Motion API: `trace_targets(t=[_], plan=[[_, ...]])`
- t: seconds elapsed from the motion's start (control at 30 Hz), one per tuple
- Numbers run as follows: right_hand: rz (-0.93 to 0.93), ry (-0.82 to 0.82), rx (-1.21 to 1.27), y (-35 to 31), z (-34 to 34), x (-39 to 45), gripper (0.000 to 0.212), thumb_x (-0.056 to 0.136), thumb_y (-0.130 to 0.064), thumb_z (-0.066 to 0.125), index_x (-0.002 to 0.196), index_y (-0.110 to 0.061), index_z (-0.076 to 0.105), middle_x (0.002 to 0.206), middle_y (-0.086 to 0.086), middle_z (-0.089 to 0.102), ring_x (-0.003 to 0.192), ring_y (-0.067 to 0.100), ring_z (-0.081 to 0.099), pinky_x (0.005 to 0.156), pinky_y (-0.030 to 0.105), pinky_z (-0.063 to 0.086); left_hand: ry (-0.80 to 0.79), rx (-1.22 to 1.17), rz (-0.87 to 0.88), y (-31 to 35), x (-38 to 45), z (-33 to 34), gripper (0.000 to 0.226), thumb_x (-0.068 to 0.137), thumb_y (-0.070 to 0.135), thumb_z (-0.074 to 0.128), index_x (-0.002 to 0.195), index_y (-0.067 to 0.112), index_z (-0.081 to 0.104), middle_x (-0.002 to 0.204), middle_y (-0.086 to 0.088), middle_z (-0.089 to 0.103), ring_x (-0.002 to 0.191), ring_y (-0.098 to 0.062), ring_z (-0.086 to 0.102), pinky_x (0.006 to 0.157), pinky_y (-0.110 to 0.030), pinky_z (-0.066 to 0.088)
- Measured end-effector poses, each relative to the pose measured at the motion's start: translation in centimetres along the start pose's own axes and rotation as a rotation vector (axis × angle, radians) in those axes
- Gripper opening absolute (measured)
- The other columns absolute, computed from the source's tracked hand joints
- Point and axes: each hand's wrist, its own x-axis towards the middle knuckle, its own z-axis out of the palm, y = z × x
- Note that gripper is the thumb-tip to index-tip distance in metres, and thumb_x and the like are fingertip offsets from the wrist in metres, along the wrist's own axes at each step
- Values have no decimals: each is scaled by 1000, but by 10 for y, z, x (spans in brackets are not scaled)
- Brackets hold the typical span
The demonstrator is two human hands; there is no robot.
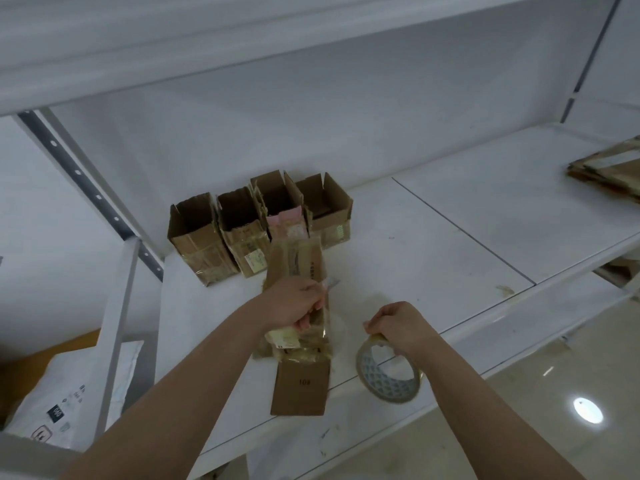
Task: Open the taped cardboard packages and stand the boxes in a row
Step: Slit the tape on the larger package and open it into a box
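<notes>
- Left hand [294, 303] is curled over a flattened cardboard package [298, 292], pinning it to the white shelf [433, 244], thumb tucked at the edge. Looks like it's holding the thing steady so it can't slide.
- Right hand [398, 327] has its fingers wrapped over the top of a roll of clear tape [388, 372], which stands on edge just beside the package near the shelf's front lip. Can't tell if a strip of tape runs between roll and package, it's too shiny and blurry there.
- One plain flap [300, 386] sticks out the near end, hanging over the front edge.
- Four opened boxes [259, 223] already stand in a row against the back wall, touching, tops open. This package probably goes next, on the right end.
- More flattened cardboard [613, 171] sits well apart at the far right, likely the waiting pile.
</notes>
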Motion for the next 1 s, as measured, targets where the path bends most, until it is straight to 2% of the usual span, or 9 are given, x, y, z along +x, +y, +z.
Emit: trace_targets(t=[0.17,0.23,0.3,0.47,0.57,0.73,0.83,0.93,1.0], plan=[[-25,99,-51,7,-24,2,17,85,-17,73,75,-4,68,61,6,60,53,17,53,41,18,37,37,86,-9,3,1,2,30,103,32,42,77,21,55,55,-1,53,53,-15,52,56,-23,45],[-54,117,-43,5,-29,4,17,86,-19,73,75,-6,68,61,5,62,54,18,56,42,21,39,42,274,25,13,5,8,20,98,30,53,111,22,65,60,-1,52,54,-13,51,59,-25,45],[-84,123,-38,6,-31,3,18,86,-20,73,73,-10,67,61,4,62,55,18,57,43,21,40,67,428,31,18,9,14,40,92,24,59,131,15,59,63,3,50,56,-8,48,53,-22,41],[-233,116,122,3,-36,-9,23,85,-23,75,66,-16,65,70,6,62,64,21,58,53,28,48,130,542,-3,24,14,21,16,84,12,62,92,-1,65,60,2,45,69,-20,59,55,-25,39],[-335,88,183,-9,-42,-20,19,87,-23,72,72,-12,65,73,10,63,65,20,58,60,29,48,166,381,20,23,13,19,19,86,24,68,76,7,65,57,2,52,61,-17,57,56,-25,41],[-470,85,171,-25,-43,-28,15,89,-21,68,77,-12,64,75,14,62,67,22,58,64,32,50,258,-316,56,36,-7,25,45,76,63,63,77,19,62,78,6,64,77,-11,59,67,-21,41],[-502,132,74,-29,-36,-24,16,90,-26,69,76,-20,64,76,15,65,69,30,62,69,44,55,228,-361,141,43,-11,37,48,66,68,71,87,25,69,89,6,71,84,-5,65,68,-14,46],[-518,182,-10,-29,-30,-18,18,89,-32,68,73,-29,62,76,7,67,76,30,66,74,52,57,270,-406,158,37,-2,48,38,70,43,85,87,12,72,87,-6,73,81,-16,70,77,-34,58],[-544,248,-82,-28,-26,-16,19,90,-39,65,74,-29,60,73,0,65,73,24,64,71,47,56,304,-430,176,36,0,52,21,78,24,82,82,7,72,78,-7,71,71,-13,67,72,-30,56]])
